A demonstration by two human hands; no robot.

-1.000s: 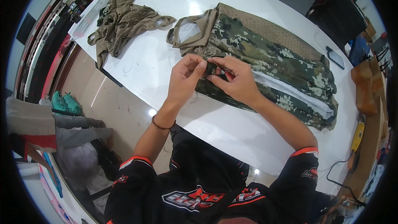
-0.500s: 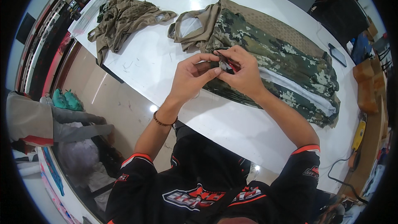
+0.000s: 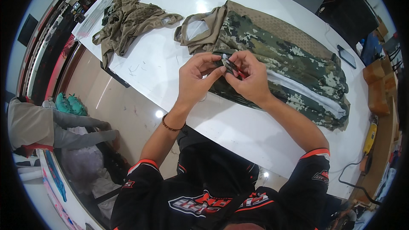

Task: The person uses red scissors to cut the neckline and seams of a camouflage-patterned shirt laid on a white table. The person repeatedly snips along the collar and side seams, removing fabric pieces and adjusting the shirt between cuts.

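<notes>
A green camouflage garment (image 3: 251,38) lies across the white table (image 3: 170,76) in front of me, one near edge lifted in my fingers. My left hand (image 3: 198,74) pinches this edge between thumb and fingers. Close against it, my right hand (image 3: 249,74) grips small thread snips (image 3: 231,64), dark metal with some red, their tips beside the left thumb at the edge. A small white bit shows there too, too small to make out. The fingers partly cover the snips.
A crumpled brown garment (image 3: 128,21) lies at the far left of the table. A phone (image 3: 347,56) rests near the right edge, with a yellow tool (image 3: 370,138) and its cord beyond. At the left, a person (image 3: 32,121) bends over near the floor.
The snips have turned in my right hand, so that more of their blades shows. Both hands stay close together at the garment's edge.
</notes>
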